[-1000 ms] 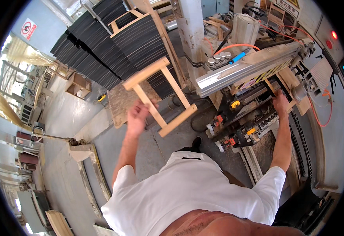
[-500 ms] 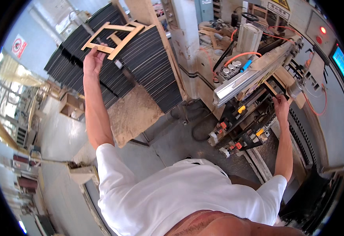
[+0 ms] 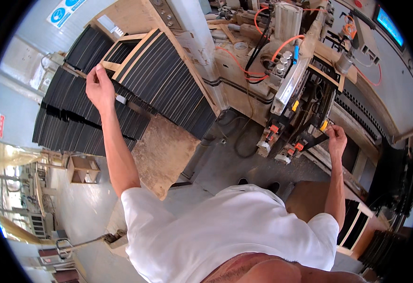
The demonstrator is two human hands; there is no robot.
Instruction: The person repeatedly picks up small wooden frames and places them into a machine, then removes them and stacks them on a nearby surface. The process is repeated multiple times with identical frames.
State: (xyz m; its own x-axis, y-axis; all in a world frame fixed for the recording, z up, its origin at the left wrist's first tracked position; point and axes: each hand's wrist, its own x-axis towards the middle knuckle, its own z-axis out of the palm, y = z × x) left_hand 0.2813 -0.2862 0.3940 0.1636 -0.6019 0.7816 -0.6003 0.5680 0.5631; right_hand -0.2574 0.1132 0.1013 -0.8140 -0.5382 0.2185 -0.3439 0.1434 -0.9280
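Observation:
My left hand (image 3: pixel 101 92) is closed at the near corner of a pale wooden frame (image 3: pixel 138 55). That frame lies on a tall stack of black-edged frames (image 3: pixel 168 78) at the upper left, its bars level with the pile. On the right, my right hand (image 3: pixel 337 141) is beside a clamping machine (image 3: pixel 289 94), fingers pinched together. A dark strip (image 3: pixel 316 141) reaches toward its fingertips; whether they grip it is unclear. Another wooden frame (image 3: pixel 327 76), with pale bars and dark edges, sits in the machine beyond that hand.
A worn board (image 3: pixel 168 148) supports the stack. Orange hoses (image 3: pixel 286 45) and a blue screen (image 3: pixel 389 24) are at the machine. More frames (image 3: pixel 357 226) lie at lower right, by a brown panel (image 3: pixel 305 200). A wooden box (image 3: pixel 83 170) stands on the floor at left.
The wooden frame in my left hand has come down from above the stack onto it. My right hand has drawn back toward me along the machine. The view has turned.

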